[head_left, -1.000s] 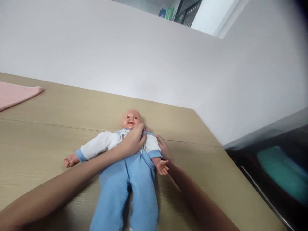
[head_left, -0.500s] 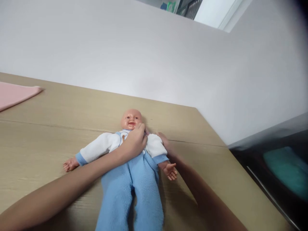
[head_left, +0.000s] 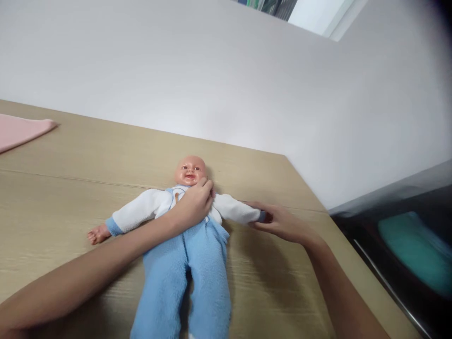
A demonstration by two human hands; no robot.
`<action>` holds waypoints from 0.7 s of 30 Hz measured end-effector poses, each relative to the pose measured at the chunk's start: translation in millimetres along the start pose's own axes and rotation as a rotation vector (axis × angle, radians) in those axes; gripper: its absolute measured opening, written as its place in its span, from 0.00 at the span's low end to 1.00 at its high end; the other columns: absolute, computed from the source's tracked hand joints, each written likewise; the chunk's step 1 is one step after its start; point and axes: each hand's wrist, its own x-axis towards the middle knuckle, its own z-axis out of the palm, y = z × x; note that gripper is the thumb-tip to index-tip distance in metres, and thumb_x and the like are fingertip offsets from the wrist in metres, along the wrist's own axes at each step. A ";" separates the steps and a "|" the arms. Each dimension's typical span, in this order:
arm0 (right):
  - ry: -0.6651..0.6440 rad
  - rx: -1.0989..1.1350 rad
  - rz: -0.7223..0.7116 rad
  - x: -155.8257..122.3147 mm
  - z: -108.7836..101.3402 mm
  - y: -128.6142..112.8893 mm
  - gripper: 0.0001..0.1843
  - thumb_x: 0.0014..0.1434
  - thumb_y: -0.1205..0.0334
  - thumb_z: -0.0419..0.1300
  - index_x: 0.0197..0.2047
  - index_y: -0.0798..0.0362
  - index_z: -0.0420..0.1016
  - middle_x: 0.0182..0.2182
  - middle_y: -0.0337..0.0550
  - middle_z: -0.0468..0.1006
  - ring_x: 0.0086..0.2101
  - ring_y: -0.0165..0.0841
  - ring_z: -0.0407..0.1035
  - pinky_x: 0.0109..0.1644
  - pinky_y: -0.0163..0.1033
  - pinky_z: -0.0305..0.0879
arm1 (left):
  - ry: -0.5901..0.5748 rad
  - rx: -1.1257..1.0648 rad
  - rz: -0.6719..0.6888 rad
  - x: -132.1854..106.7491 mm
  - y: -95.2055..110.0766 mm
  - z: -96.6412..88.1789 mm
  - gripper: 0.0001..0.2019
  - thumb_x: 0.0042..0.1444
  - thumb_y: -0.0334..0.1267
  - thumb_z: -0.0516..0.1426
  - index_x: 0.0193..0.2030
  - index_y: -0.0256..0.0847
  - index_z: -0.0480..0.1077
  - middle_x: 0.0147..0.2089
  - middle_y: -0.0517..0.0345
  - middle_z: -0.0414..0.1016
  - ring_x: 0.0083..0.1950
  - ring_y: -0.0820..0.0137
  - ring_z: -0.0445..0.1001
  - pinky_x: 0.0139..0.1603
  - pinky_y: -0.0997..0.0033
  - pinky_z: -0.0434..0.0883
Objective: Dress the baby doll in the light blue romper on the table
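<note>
A bald baby doll (head_left: 155,209) lies on its back on the wooden table, dressed in a white top and fuzzy blue overalls (head_left: 203,245). My left hand (head_left: 194,202) reaches across its chest, fingers closed in a pinch on the clothing by the shoulder, just under the chin; the pinched bit itself is hidden. At the end of the doll's outstretched arm on the right side of the picture, my right hand (head_left: 278,221) is wrapped round the blue cuff and covers the doll's hand. The doll's other arm rests on the table.
A folded pink cloth (head_left: 24,131) lies at the table's far left. Behind the table (head_left: 88,146) rises a pale wall (head_left: 176,70) with an opening at the top. Beyond the right edge are a dark object and a blurred teal item (head_left: 413,249).
My right hand has moved from beside the doll's shoulder to its cuff, and that arm now stretches straight out to the side. My left hand keeps its pinch at the shoulder.
</note>
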 end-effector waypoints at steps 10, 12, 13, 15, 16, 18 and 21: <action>0.299 -0.225 -0.123 -7.7 48.0 15.5 0.28 0.68 0.58 0.64 0.69 0.51 0.81 0.65 0.59 0.83 0.64 0.62 0.74 0.71 0.70 0.69 | 0.123 0.000 0.078 -49.7 15.5 -38.2 0.11 0.79 0.39 0.56 0.63 0.44 0.71 0.65 0.42 0.74 0.70 0.47 0.71 0.71 0.43 0.70; 0.441 -0.340 -0.194 -17.8 70.2 -4.5 0.28 0.70 0.59 0.64 0.71 0.52 0.78 0.69 0.62 0.79 0.70 0.64 0.68 0.76 0.73 0.60 | 0.147 0.026 0.049 -66.7 14.6 -51.3 0.10 0.79 0.40 0.55 0.62 0.46 0.71 0.66 0.45 0.75 0.69 0.49 0.72 0.71 0.45 0.69; 0.410 -0.332 -0.260 -22.3 81.8 -16.0 0.26 0.72 0.58 0.64 0.71 0.49 0.77 0.68 0.60 0.79 0.69 0.61 0.69 0.76 0.71 0.61 | 0.150 0.050 0.012 -74.3 12.3 -56.8 0.10 0.79 0.41 0.55 0.61 0.47 0.72 0.64 0.46 0.76 0.67 0.49 0.74 0.68 0.45 0.70; 0.290 -0.190 -0.337 -26.5 102.9 -35.7 0.18 0.74 0.54 0.65 0.64 0.46 0.79 0.61 0.54 0.84 0.62 0.55 0.75 0.70 0.63 0.68 | 0.137 0.102 -0.085 -86.5 5.4 -65.1 0.09 0.78 0.43 0.53 0.56 0.46 0.71 0.59 0.47 0.78 0.59 0.49 0.75 0.63 0.45 0.71; 0.283 -0.082 -0.320 -25.1 111.7 -41.8 0.14 0.75 0.52 0.65 0.59 0.46 0.80 0.55 0.52 0.85 0.57 0.52 0.77 0.65 0.59 0.71 | 0.121 0.122 -0.136 -91.4 1.6 -68.0 0.09 0.78 0.45 0.52 0.53 0.45 0.70 0.56 0.47 0.78 0.57 0.49 0.75 0.61 0.44 0.72; 0.295 0.210 -0.205 -14.7 125.8 -44.7 0.13 0.74 0.46 0.66 0.47 0.46 0.78 0.43 0.47 0.82 0.46 0.47 0.76 0.55 0.53 0.73 | 0.090 0.149 -0.222 -99.7 -4.9 -71.9 0.10 0.76 0.47 0.50 0.50 0.45 0.67 0.52 0.46 0.77 0.54 0.48 0.75 0.58 0.42 0.72; 0.306 0.691 -0.024 10.3 140.7 -32.0 0.24 0.70 0.35 0.66 0.37 0.46 0.72 0.35 0.41 0.77 0.39 0.43 0.73 0.50 0.49 0.75 | 0.056 0.169 -0.319 -112.7 -8.5 -75.5 0.09 0.73 0.47 0.48 0.47 0.46 0.63 0.48 0.46 0.76 0.51 0.48 0.75 0.55 0.42 0.73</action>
